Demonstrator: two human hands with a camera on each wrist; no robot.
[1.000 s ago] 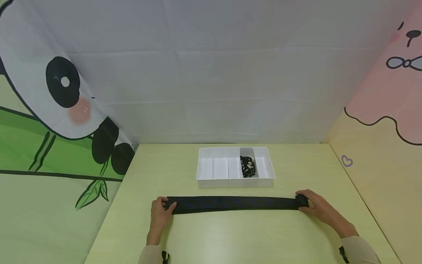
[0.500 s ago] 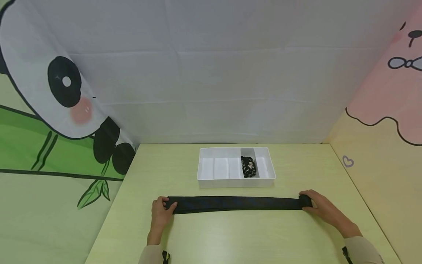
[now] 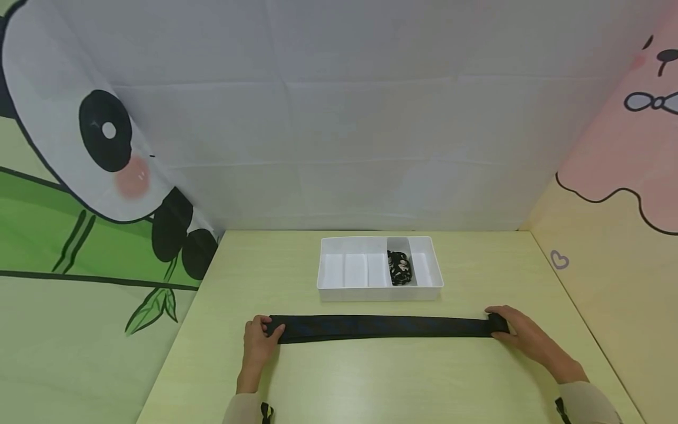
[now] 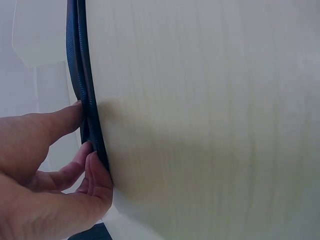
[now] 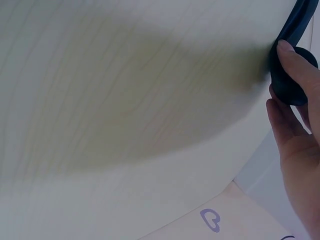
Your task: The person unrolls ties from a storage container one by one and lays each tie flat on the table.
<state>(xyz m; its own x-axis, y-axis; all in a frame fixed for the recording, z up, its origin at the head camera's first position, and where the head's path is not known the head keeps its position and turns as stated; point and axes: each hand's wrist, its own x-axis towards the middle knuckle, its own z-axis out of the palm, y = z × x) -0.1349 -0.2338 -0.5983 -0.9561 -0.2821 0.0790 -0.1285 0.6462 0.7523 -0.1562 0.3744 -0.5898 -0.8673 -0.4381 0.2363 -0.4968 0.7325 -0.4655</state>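
A dark necktie (image 3: 381,327) with faint blue markings lies stretched flat across the table, wider at its left end. My left hand (image 3: 258,346) pinches that wide end between thumb and fingers. In the left wrist view the tie (image 4: 80,60) shows stacked layers edge-on, running up from the fingertips. At the other end my right hand (image 3: 529,337) grips a thick rounded bundle of the tie (image 3: 498,323). The right wrist view has this bundle (image 5: 287,82) held between thumb and fingers, with a flat strip leading away from it.
Behind the tie stands a white divided tray (image 3: 371,294). One of its compartments holds a black bundle with a pale floral print (image 3: 399,268). A white wall sheet (image 3: 339,147) rises at the table's back edge, and a printed side panel (image 3: 604,265) borders the right.
My right hand has slid a little to the right with the rounded bundle, and the flat length of tie has grown longer. The left hand holds its place.
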